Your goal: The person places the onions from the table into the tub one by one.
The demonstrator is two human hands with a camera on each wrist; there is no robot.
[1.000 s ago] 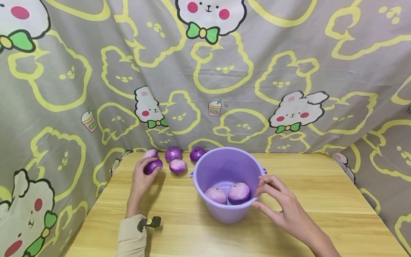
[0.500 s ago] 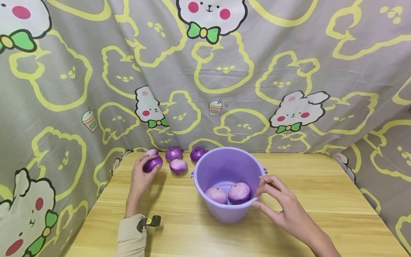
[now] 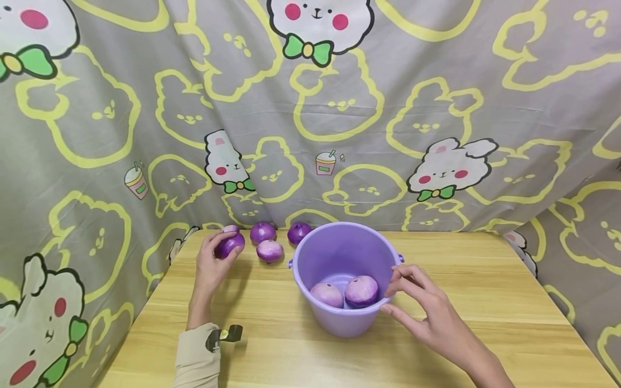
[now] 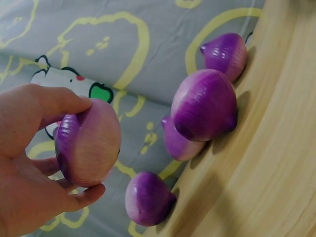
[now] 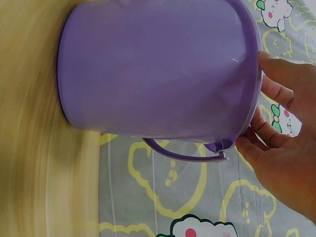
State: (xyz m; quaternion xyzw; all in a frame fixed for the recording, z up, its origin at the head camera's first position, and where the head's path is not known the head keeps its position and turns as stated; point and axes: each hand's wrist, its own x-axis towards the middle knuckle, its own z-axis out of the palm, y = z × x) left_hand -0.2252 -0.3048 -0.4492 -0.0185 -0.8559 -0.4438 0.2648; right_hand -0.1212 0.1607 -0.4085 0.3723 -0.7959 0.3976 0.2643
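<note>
Table [image 3: 271, 334] is supporting the purple bucket [image 3: 342, 326]. My right hand [image 3: 429, 310] is pinching its rim [image 3: 344, 312]. My left hand [image 3: 214, 264] is clamping one onion [image 3: 233, 244], back left. Two onions [image 3: 361, 291] are lying inside the bucket, four others [image 3: 263, 233] sitting near the back edge.

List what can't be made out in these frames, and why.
Head: most of the rear-left onion, behind the held onion and left hand.
Head: the handle, behind the bucket.
Right wrist: the two inner onions, hidden by the bucket's wall; one bucket side, cut off by the top edge.
Left wrist: the left hand's base, cut off by the left edge.
</note>
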